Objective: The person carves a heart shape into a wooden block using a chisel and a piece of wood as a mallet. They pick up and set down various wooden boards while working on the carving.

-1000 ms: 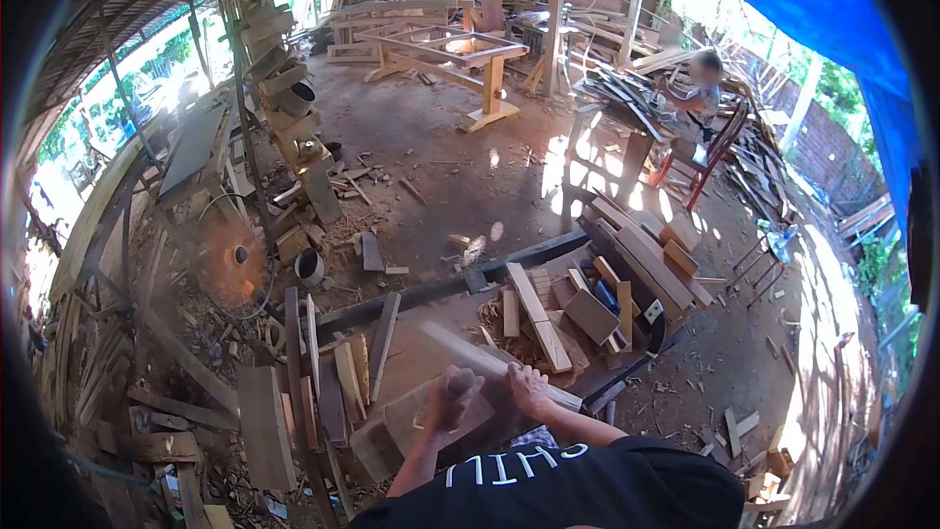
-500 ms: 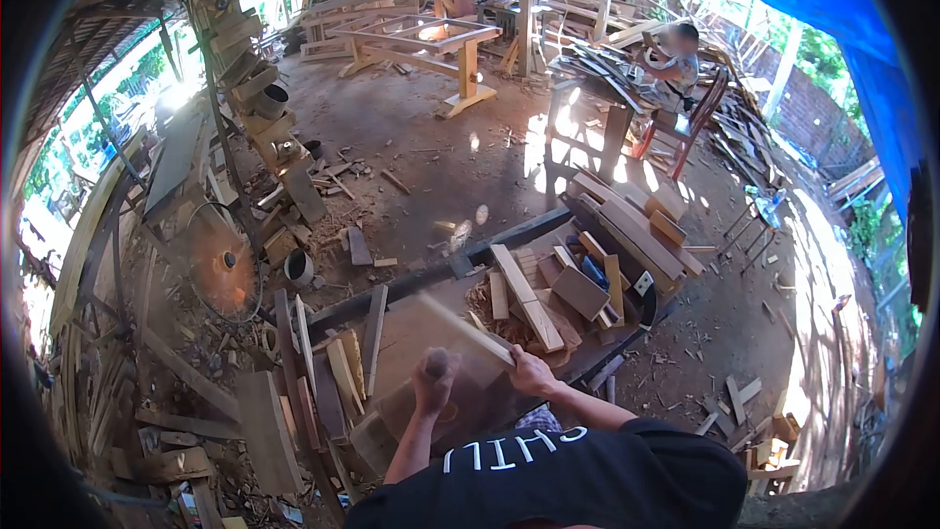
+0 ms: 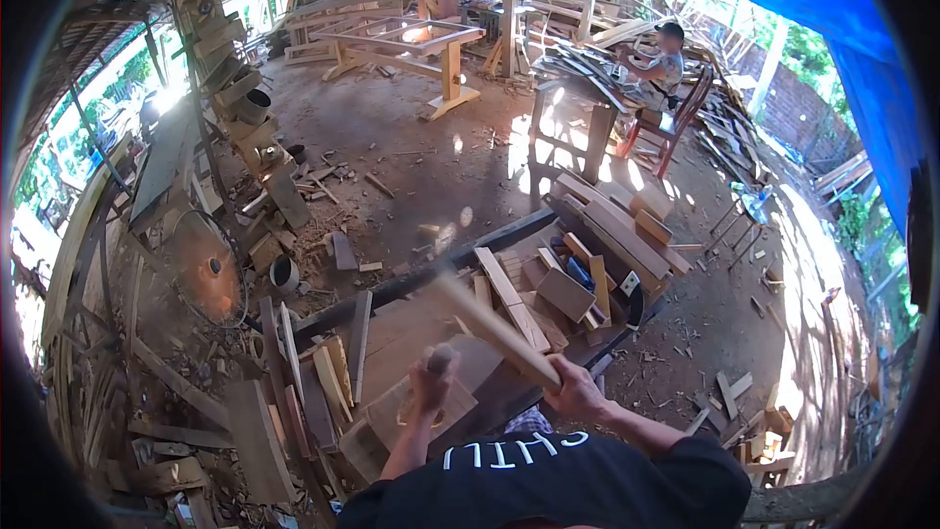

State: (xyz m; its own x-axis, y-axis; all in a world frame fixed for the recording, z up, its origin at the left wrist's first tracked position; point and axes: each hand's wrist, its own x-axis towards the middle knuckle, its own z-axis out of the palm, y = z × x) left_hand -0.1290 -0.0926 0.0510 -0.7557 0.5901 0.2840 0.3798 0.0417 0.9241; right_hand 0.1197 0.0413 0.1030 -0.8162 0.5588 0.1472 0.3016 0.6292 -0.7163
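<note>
Open-sided workshop, low bench littered with offcuts. I see the right hand closed round a wooden bar, long axis slanting forward-left, blurred end beyond the left hand. That one, nearer the board, grips a round-topped handle. Bucket past bench; contents unclear.

Head-worn wide view, facing forward and down, left hand and right hand near

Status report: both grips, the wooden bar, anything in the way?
Left grip closed on round-topped handle. Right grip closed on wooden bar, far end blurred. Possible crowding: piled wood pieces forward-right.
</note>
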